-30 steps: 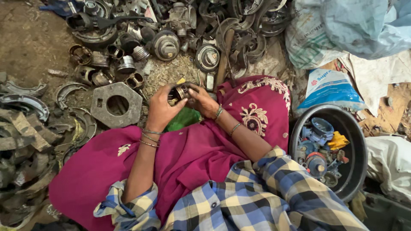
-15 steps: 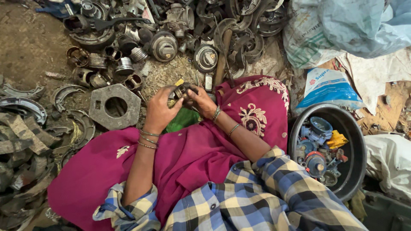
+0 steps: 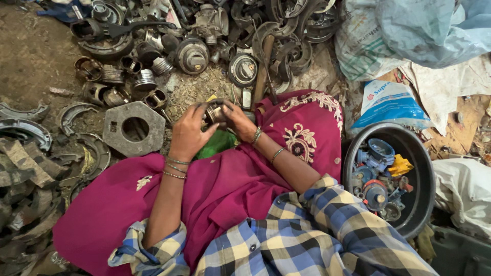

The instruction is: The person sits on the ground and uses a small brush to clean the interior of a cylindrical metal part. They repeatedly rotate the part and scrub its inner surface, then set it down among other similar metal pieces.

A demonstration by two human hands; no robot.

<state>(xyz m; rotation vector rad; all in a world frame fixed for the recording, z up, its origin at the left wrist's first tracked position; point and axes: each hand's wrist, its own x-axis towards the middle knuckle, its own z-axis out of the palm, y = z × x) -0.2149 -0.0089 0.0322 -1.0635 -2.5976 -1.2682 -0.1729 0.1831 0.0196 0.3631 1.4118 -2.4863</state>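
Both my hands hold one small round metal part (image 3: 215, 110), dark and cylinder-like, just above my magenta-draped lap (image 3: 220, 189). My left hand (image 3: 188, 134) cups it from the left with the fingers curled over its top. My right hand (image 3: 239, 121) grips it from the right. Bangles ring both wrists. A green scrap (image 3: 217, 143) shows under the hands. Much of the part is hidden by my fingers.
A heap of scrap metal parts (image 3: 194, 51) covers the ground ahead. A flat grey plate with a round hole (image 3: 134, 128) lies left of my hands. A wooden-handled tool (image 3: 262, 69) stands in the pile. A dark bowl (image 3: 424, 174) of blue and yellow parts sits at right, sacks (image 3: 409, 36) behind.
The hands stay together on the part; my fingers have shifted round it slightly, turning it between them.
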